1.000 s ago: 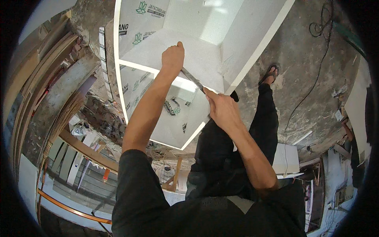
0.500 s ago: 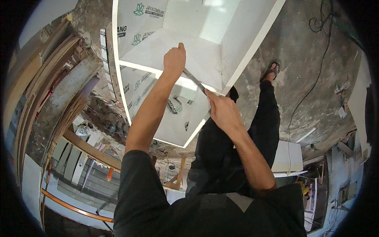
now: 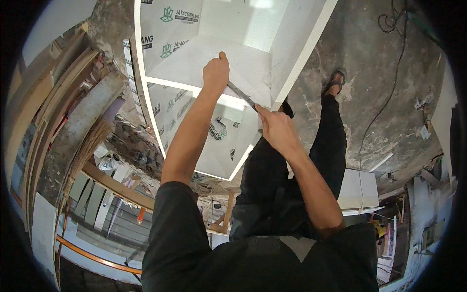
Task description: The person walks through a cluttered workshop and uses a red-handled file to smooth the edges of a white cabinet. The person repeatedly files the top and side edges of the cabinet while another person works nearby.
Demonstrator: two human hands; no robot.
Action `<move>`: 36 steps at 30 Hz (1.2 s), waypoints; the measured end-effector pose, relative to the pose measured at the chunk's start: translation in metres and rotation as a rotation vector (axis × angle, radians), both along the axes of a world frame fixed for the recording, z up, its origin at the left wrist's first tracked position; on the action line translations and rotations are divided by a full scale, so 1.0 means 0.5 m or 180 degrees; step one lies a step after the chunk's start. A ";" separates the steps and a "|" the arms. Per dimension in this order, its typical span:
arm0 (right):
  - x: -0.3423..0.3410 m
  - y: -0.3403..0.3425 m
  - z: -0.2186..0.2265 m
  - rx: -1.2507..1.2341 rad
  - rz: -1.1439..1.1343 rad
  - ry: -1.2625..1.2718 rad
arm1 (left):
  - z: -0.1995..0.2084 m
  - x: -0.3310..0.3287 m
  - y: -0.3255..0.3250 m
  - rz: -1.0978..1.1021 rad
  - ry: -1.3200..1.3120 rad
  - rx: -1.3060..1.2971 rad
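Note:
A long, flat grey file slants across the front edge of the divider in a white box cabinet. My left hand is closed around its far end, thumb pointing up, and hides that end. The nearer end sits in my right hand, closed with the index finger laid along the tool. Above the divider is a larger compartment; below it is a smaller one. Printed film or panel marks cover the cabinet's inner walls. Contact between file and divider edge is partly hidden by my left wrist.
My legs stand close against the cabinet's near right side. A black cable runs over the stained concrete floor. Stacked boards lean at the left, and a white panelled box lies behind my right leg.
Both hands keep their grip on the file. My right hand has shifted slightly up and right in the picture. The cabinet appears a little farther left as the view moves.

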State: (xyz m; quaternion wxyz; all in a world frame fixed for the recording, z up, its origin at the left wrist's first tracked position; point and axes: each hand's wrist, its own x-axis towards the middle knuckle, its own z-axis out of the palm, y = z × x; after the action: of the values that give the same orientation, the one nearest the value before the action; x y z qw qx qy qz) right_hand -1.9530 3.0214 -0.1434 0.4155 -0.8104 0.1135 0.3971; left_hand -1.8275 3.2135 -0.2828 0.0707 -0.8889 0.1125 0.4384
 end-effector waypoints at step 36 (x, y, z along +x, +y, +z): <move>-0.040 -0.028 -0.013 -0.0132 -0.0001 0.0065 | -0.003 -0.039 -0.033 -0.0068 -0.0229 -0.0158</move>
State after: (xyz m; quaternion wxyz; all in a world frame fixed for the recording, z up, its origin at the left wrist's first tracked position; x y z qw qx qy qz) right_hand -1.9730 3.0073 -0.1498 0.3975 -0.8147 0.1261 0.4028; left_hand -1.8467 3.1970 -0.2844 0.0573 -0.9043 0.1302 0.4024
